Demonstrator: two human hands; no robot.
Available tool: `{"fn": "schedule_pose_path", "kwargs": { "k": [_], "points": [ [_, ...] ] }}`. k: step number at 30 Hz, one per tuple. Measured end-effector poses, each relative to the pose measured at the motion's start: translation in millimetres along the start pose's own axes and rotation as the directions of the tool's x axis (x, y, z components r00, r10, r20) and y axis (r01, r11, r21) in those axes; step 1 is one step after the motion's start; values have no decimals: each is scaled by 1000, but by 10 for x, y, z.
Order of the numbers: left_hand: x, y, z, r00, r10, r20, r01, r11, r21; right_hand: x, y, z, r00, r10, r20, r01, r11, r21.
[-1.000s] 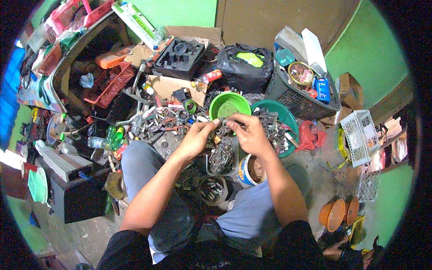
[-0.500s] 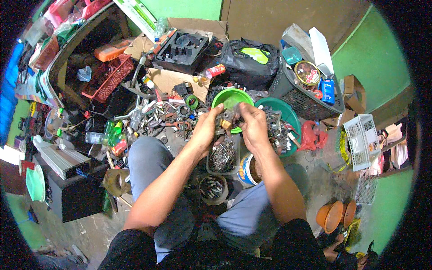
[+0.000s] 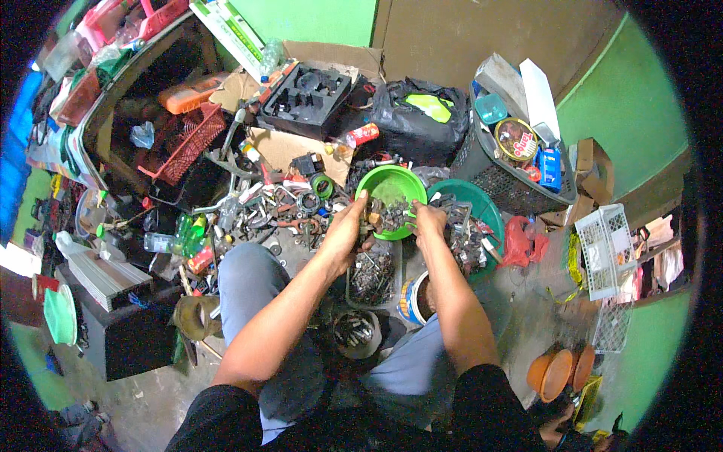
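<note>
A bright green bowl [image 3: 392, 181] stands in front of me with small dark metal parts [image 3: 395, 215] in its near half. My left hand [image 3: 348, 232] is at the bowl's left rim, thumb up and fingers curled round a small brass-coloured metal piece [image 3: 374, 218]; its lower fingers are partly hidden. At the right rim is my right hand [image 3: 429, 223], its fingers apart over the small parts, with green showing between them. Just below the hands, a clear rectangular tub [image 3: 401, 279] holds many screws and bolts.
A dark green basin [image 3: 493, 207] of metal scraps lies right of the bowl. Loose tools and hardware [image 3: 282, 215] cover the floor to the left. Near my knees are a white-and-blue bucket [image 3: 407, 301] and a round container [image 3: 357, 354]. A grey basket [image 3: 504, 177] stands behind.
My hands were together over the bowl around a metal piece with a brass-coloured part. They have moved apart, the right one to the right, uncovering the bowl's contents.
</note>
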State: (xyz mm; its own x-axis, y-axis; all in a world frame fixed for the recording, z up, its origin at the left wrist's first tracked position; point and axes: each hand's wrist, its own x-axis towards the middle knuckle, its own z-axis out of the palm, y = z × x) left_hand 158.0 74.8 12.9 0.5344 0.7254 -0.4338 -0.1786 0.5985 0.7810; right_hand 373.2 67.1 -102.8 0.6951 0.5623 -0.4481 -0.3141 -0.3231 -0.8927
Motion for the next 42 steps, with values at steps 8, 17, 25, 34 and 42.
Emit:
{"fn": "schedule_pose_path", "kwargs": {
  "k": [8, 17, 25, 34, 42],
  "points": [
    [-57, 0, -110, 999, 23, -33, -19, 994, 105, -664, -558, 271, 839, -437, 324, 477, 877, -53],
    [-247, -3, -102, 968, 226, -106, -184, 934, 307, -1468, -835, 198, 247, -674, 696, 944, 329, -16],
    [-425, 45, -120, 989, 140, -58, -127, 975, 185, -1558, -838, 126, 479, -489, 729, 736, 676, -30],
    [-531, 9, -116, 994, 109, 21, -107, 993, -58, -1593, -762, 109, 449, -584, 676, 804, 594, -20],
    [-471, -32, -186, 989, 51, 137, -30, 988, -149, -1547, -791, 53, 401, -648, 648, 857, 516, -14]
  ]
}}
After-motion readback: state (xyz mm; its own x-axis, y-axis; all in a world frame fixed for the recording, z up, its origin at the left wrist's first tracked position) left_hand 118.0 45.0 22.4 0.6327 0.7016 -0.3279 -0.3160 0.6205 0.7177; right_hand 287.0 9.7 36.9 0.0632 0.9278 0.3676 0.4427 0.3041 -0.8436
